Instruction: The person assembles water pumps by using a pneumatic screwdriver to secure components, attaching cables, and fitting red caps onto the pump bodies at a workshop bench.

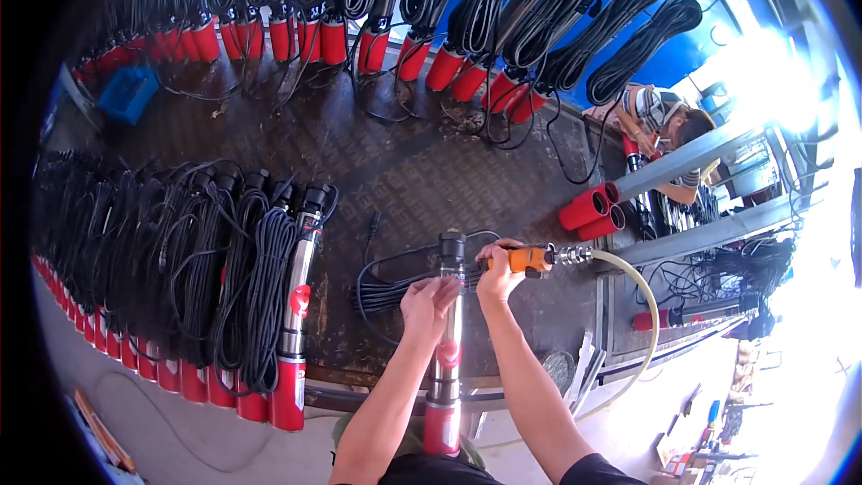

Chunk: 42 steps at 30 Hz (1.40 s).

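While the left hand [429, 304] lies against a red-based steel cylinder [451, 341], whether gripping I cannot tell, the right hand [499, 277] grasps an orange hose-fed tool [528, 260]
Fastening near the black cap [452, 246] seems in hand, probably calling next for steady support of the cylinder, which crosses the table's [404, 162] near edge beside coiled cable [391, 295]

The pump [455, 325] is a slim silver cylinder with a black top, a red label and a red lower end. It stretches lengthwise through the lower middle of the frame, black top uppermost and red end near the bottom edge. The tool [528, 260], orange-bodied, is held roughly level just right of the pump's top, its silver fitting and pale hose towards the right; its left end is hidden.
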Each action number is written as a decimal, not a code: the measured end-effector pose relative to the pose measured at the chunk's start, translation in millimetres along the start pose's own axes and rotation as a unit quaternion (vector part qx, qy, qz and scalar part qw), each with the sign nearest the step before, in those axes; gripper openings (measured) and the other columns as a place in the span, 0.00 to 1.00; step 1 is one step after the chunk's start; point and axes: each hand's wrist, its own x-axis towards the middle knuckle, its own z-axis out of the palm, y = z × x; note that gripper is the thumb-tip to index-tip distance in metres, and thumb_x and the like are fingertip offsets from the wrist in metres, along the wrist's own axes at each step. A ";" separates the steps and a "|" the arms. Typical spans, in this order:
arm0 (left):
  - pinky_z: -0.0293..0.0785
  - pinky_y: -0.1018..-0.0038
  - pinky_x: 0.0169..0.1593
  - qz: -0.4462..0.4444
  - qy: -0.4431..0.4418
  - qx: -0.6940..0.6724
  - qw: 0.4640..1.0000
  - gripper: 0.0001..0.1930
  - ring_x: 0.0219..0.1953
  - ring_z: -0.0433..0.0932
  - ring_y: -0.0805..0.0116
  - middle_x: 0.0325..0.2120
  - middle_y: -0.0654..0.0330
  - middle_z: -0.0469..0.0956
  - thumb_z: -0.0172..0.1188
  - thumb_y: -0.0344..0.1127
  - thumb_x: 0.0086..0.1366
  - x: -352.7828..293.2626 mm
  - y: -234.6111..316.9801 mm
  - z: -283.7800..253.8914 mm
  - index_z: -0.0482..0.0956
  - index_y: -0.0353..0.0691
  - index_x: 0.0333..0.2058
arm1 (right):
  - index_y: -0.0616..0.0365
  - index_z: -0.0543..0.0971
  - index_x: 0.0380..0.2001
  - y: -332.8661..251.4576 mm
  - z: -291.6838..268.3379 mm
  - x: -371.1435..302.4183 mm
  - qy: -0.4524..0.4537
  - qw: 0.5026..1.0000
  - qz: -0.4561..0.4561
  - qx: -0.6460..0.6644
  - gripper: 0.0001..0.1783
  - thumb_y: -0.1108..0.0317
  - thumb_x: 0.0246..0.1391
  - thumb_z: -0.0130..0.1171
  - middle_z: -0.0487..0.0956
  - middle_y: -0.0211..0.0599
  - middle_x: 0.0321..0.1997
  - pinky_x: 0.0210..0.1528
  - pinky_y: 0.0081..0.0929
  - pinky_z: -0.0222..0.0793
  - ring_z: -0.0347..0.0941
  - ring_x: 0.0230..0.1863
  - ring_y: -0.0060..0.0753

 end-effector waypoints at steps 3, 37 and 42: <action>0.83 0.73 0.34 -0.048 -0.024 0.034 0.998 0.07 0.31 0.84 0.63 0.31 0.52 0.82 0.53 0.31 0.72 8.6 -6.7 -5.0 0.75 0.33 0.35 | 0.63 0.71 0.35 -2.7 -0.1 4.4 0.004 1.000 -0.002 0.001 0.09 0.77 0.47 0.52 0.70 0.36 0.22 0.26 0.30 0.71 0.69 0.23 0.30; 0.82 0.77 0.31 -0.168 -0.103 -0.180 0.964 0.06 0.28 0.82 0.65 0.27 0.52 0.81 0.56 0.28 0.69 29.8 -44.1 4.5 0.76 0.29 0.35 | 0.60 0.68 0.39 -42.0 -16.6 -26.3 -0.078 0.996 -0.020 0.035 0.14 0.74 0.46 0.48 0.67 0.35 0.21 0.31 0.33 0.71 0.65 0.22 0.32; 0.83 0.76 0.31 -0.160 -0.086 -0.195 0.964 0.05 0.28 0.82 0.64 0.27 0.52 0.80 0.58 0.27 0.67 28.2 -47.0 5.0 0.75 0.30 0.34 | 0.61 0.68 0.39 -36.2 -22.5 -28.8 -0.085 0.995 -0.033 0.032 0.14 0.74 0.46 0.48 0.67 0.36 0.21 0.31 0.34 0.71 0.65 0.23 0.33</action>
